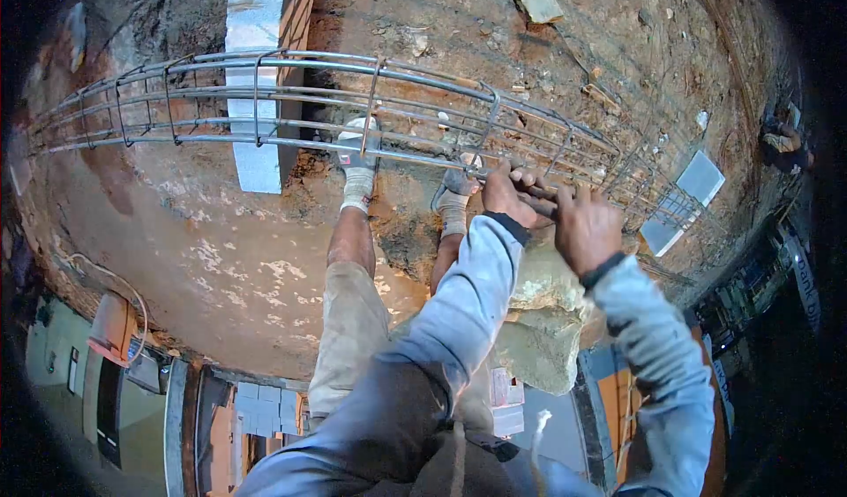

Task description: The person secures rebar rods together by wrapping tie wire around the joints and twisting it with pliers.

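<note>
A long cage of steel rebar point(423, 159) with square stirrups runs across the view in front of me. My left hand point(509, 199) is closed around a dark, rod-like tool handle point(543, 206) beside the cage's near bar. To its right, my right hand point(588, 230) is closed on the same dark handle, or on a second one next to it; I cannot tell which. The tool's far end lies close to a stirrup point(490, 122) at the near bar, partly hidden by my left hand. What kind of tool it is does not show clearly.
A pale concrete block point(256, 82) lies under the cage at left, and another light block point(699, 179) at right. My feet, in a grey shoe point(360, 135) and its pair, stand by the cage on muddy ground. A large rock point(543, 347) is below my hands. An orange bucket point(113, 327) stands lower left.
</note>
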`<state>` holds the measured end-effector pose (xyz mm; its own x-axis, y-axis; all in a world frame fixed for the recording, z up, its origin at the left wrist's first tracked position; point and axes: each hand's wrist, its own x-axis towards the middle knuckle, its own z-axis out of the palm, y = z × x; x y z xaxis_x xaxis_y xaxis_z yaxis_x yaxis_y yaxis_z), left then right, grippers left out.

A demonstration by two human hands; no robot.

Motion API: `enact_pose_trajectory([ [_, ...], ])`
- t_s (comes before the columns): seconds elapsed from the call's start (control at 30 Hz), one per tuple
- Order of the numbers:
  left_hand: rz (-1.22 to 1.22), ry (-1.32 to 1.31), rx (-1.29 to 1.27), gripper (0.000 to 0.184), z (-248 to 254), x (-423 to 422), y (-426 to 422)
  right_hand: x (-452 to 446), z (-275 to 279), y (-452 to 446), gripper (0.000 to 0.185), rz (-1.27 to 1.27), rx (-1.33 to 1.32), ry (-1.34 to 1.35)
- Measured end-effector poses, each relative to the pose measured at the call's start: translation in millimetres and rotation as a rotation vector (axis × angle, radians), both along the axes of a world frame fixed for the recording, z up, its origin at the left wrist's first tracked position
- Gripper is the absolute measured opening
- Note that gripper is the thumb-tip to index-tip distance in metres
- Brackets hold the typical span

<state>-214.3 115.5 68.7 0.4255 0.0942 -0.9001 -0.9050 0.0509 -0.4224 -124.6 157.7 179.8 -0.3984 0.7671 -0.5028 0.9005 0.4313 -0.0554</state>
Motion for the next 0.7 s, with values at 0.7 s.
enact_pose_trajectory([
  [0.7, -0.091, 0.070, 0.099, 0.025, 16.2, 7.1, -36.6, 11.6, 13.1, -51.4, 0.030, -0.385, -0.448, 0.015],
])
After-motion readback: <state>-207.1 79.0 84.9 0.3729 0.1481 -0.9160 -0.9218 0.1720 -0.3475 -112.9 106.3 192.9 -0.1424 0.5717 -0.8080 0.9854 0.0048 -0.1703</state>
